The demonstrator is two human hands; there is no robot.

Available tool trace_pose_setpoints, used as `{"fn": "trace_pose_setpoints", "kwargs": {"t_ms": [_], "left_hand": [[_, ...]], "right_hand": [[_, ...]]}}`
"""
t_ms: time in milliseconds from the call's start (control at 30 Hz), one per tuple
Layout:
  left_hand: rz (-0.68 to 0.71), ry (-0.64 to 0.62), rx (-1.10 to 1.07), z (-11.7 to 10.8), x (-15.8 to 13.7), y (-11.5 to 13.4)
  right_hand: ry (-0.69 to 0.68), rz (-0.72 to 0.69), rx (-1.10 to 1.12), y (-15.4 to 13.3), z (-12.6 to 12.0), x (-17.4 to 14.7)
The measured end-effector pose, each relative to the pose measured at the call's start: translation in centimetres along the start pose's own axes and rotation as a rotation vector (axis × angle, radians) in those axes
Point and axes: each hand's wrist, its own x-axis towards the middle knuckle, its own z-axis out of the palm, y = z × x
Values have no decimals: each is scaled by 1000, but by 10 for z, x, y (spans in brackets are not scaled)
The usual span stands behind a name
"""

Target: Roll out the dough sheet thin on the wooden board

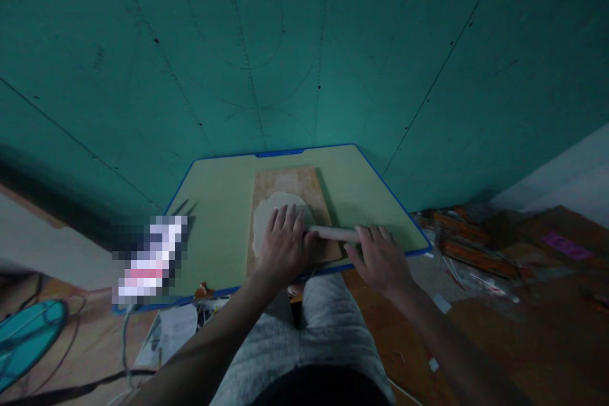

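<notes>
A flat, roughly round sheet of pale dough [264,216] lies on a wooden board [285,179]. My left hand [284,240] rests on the dough, palm down with its fingers stretched out. Its thumb is close to the left end of a wooden rolling pin [334,233]; whether they touch is unclear. At the other end of the pin, my right hand [379,257] is closed around it. The pin slants across the right side of the board, and its right end is hidden under that hand.
The board sits on a small green table [216,216] with a blue rim, against a green wall [295,44]. A blurred-out object [150,260] with a cable lies on the table's left side. Wooden pieces and plastic [480,254] lie on the floor at right.
</notes>
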Motion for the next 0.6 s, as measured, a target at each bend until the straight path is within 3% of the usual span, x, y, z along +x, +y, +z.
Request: {"fn": "trace_pose_setpoints", "kwargs": {"t_ms": [100,200,433,600], "left_hand": [[27,-4,20,-2,-12,0],[40,-35,25,-4,-9,-1],[-8,-151,26,-5,30,-5],[-62,-202,7,14,71,-22]], "right_hand": [[43,-4,36,-2,2,-16],[10,-9,62,0,0,-11],[-100,63,12,9,-5,50],[-210,121,68,17,1,100]]}}
